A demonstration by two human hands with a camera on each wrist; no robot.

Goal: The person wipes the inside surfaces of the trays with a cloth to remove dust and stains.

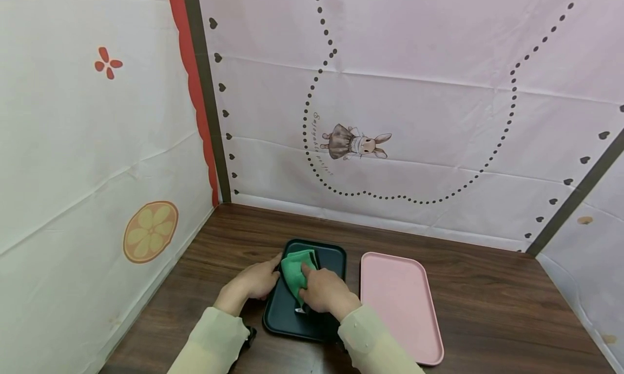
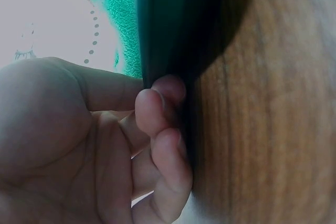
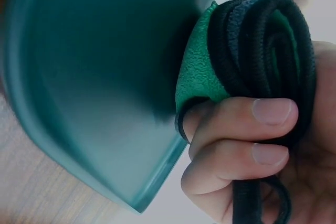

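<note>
A folded green cloth point(image 1: 294, 272) with dark edging and a white tag lies over the dark green tray point(image 1: 287, 322). My right hand point(image 1: 324, 290) grips this cloth, and the right wrist view shows fingers curled round its rolled, black-edged layers point(image 3: 262, 40). At the tray's left side, my left hand point(image 1: 255, 281) holds the rim. In the left wrist view the thumb reaches the rim point(image 2: 149, 35), while the other fingers point(image 2: 168, 156) curl at the tray's outer side, close to the wooden table.
A pink tray point(image 1: 397, 303) lies just right of the dark green one on the brown wooden table point(image 1: 478, 298). Printed white cloth walls point(image 1: 439, 130) stand behind the table and at both sides.
</note>
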